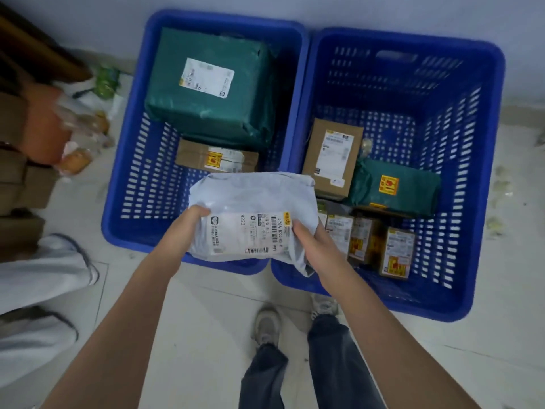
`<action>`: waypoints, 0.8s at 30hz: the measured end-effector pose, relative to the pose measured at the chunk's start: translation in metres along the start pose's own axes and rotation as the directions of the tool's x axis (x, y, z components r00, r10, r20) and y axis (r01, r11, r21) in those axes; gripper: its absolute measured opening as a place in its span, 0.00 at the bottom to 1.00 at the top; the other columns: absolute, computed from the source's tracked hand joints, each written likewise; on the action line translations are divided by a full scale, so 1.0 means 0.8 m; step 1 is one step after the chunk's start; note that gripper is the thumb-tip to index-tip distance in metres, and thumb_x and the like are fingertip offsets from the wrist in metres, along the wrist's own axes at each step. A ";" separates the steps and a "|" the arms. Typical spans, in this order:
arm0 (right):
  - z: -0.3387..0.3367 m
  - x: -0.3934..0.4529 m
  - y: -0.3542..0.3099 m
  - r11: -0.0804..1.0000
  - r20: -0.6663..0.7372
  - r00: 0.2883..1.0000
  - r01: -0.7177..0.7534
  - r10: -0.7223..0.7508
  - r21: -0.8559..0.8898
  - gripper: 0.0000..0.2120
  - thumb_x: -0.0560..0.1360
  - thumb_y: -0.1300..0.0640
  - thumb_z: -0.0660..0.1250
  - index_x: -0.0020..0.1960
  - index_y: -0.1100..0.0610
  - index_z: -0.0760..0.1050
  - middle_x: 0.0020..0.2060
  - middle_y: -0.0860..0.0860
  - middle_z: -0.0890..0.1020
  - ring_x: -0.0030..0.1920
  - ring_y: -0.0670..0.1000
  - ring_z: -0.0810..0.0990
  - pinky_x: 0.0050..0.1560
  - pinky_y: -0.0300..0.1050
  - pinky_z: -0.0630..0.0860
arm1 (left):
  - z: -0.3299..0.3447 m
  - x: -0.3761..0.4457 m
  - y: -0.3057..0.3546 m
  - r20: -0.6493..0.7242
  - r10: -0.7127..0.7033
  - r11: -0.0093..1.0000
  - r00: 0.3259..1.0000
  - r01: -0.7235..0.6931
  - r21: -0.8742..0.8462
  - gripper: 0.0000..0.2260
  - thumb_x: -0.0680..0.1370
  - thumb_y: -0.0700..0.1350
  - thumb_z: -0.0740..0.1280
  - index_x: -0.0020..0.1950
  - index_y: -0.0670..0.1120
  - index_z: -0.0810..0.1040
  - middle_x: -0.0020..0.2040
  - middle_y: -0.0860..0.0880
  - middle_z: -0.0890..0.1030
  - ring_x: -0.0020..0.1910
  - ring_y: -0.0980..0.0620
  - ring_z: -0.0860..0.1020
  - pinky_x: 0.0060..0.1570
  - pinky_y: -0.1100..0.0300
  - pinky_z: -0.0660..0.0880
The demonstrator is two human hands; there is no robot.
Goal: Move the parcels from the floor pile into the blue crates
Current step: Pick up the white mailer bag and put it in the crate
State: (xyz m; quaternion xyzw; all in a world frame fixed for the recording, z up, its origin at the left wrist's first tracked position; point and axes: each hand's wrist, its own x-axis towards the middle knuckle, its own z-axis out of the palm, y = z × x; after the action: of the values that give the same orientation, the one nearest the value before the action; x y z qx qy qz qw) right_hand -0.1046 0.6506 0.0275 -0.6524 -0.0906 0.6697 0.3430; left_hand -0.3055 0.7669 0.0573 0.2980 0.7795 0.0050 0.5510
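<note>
- Two blue crates sit side by side on the floor: the left crate [124, 208] holds a big green-wrapped parcel [212, 84]; the right crate [483, 160] holds small cartons.
- A soft white poly mailer [253, 199], label up, hangs over the crates' near rims, seemingly for reading.
- Left hand [188, 228] and right hand [309, 240] grip its ends, fingers closed.

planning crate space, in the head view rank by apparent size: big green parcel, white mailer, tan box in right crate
1. big green parcel
2. white mailer, though held nearer the camera, so it may be flattered
3. tan box
</note>
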 end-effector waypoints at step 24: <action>0.272 0.280 -0.010 0.931 -0.001 0.998 0.053 -0.057 -0.361 0.08 0.77 0.48 0.64 0.56 0.44 0.71 0.51 0.42 0.77 0.55 0.46 0.76 0.48 0.37 0.71 | -0.136 0.297 -0.027 0.085 -0.391 0.776 0.917 0.378 -0.505 0.11 0.80 0.39 0.55 0.53 0.38 0.77 0.53 0.44 0.79 0.49 0.43 0.78 0.44 0.55 0.74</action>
State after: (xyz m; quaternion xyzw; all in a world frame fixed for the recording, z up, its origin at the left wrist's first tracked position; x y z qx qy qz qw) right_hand -0.2866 0.8568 -0.1209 -0.7052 -0.2283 0.6283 0.2362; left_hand -0.4602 0.8951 -0.1106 -0.0244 0.8006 0.1027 0.5898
